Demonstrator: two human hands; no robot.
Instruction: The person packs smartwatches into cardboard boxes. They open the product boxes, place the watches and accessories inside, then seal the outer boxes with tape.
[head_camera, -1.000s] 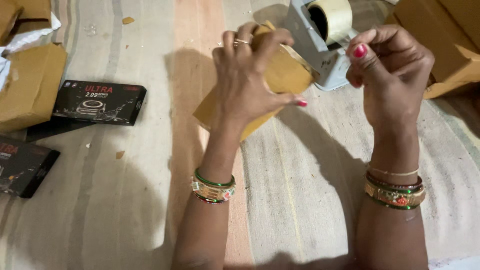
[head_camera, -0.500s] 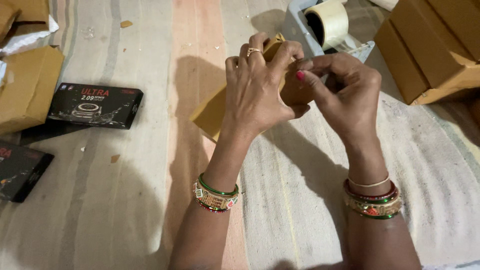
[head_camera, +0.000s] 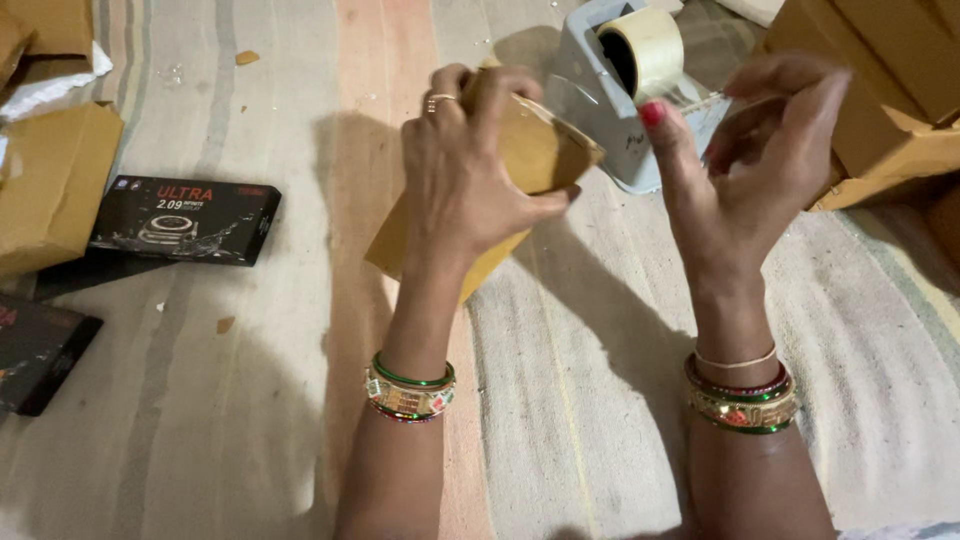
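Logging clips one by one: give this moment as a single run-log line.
left hand: grips brown cardboard box | right hand: at tape dispenser, pinching clear tape | nearby: black product box on striped mat

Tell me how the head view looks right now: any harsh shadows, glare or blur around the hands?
Head view: sharp overall, no clear motion blur on the left hand or right hand; hard shadows from arms and brown box fall on the striped mat, so light comes from the near side; mild sheen on the tape roll; the corners are dimmer.
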